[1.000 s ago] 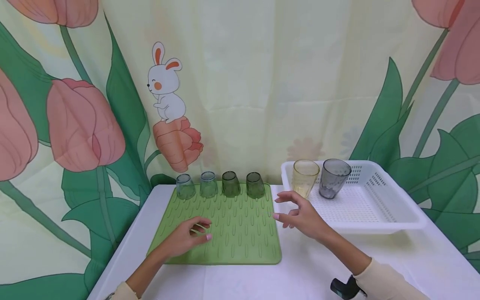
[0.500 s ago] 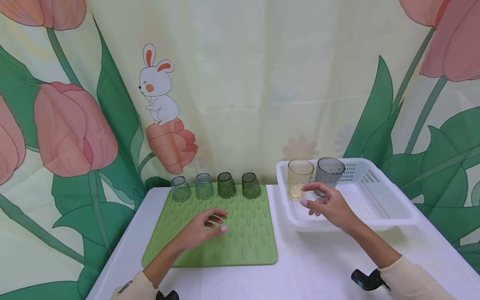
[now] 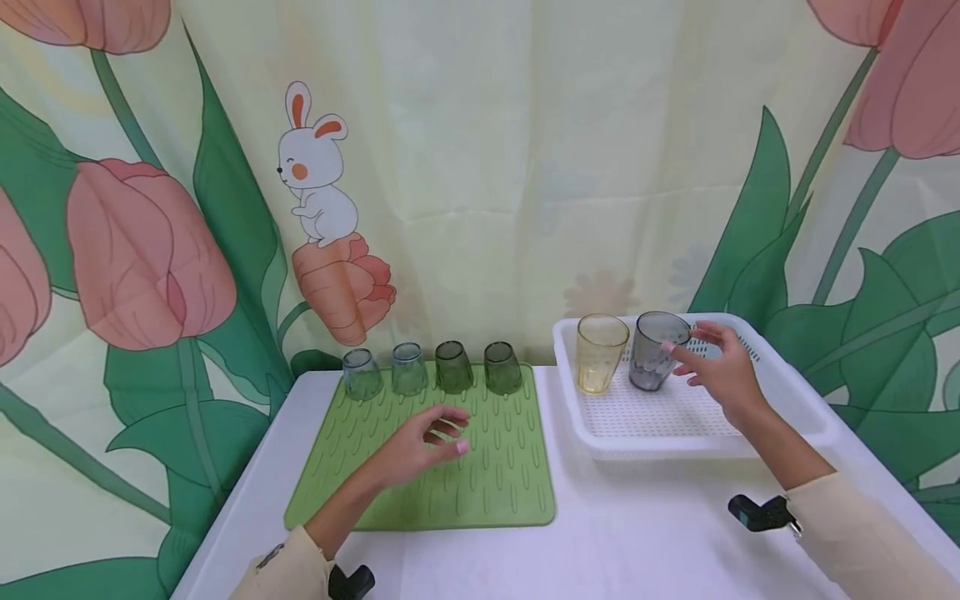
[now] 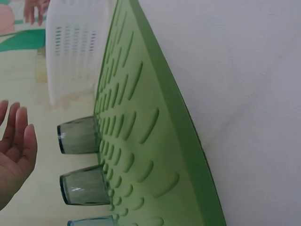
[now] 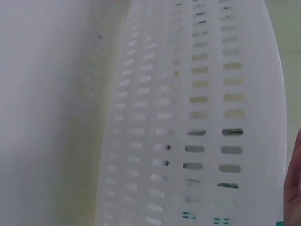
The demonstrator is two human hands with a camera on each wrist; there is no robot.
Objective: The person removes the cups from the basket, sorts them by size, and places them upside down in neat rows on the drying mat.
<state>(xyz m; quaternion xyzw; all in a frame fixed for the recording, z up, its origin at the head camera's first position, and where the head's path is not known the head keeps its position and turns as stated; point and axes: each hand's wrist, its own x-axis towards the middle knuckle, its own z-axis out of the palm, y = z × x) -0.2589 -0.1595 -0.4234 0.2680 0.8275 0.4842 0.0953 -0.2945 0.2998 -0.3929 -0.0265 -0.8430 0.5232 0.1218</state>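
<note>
My right hand [image 3: 723, 371] is at the right side of a grey glass tumbler [image 3: 648, 358], its thumb overlapping the glass in the head view; whether it touches is unclear. That tumbler stands in a white plastic basket [image 3: 600, 443], to the right of a yellow tumbler [image 3: 595, 367]. Over a green ribbed mat [image 3: 510, 487] hovers my left hand [image 3: 420, 446], fingers loosely bent and holding nothing. Along the mat's back edge several small glasses stand upside down, two bluish [image 3: 408, 375] and two dark green [image 3: 502, 375]. The right wrist view mostly shows the basket's slotted wall [image 5: 141, 127].
A white cloth [image 3: 630, 517] covers the table. Behind it hangs a curtain [image 3: 465, 167] printed with tulips and a rabbit. The basket's raised rim stands between the right forearm and the tumblers. Black wrist devices [image 3: 761, 512] sit below the sleeves.
My right hand has moved right, from beside the basket's left end past the yellow tumbler to the grey one. My left hand has shifted slightly right and upward over the mat.
</note>
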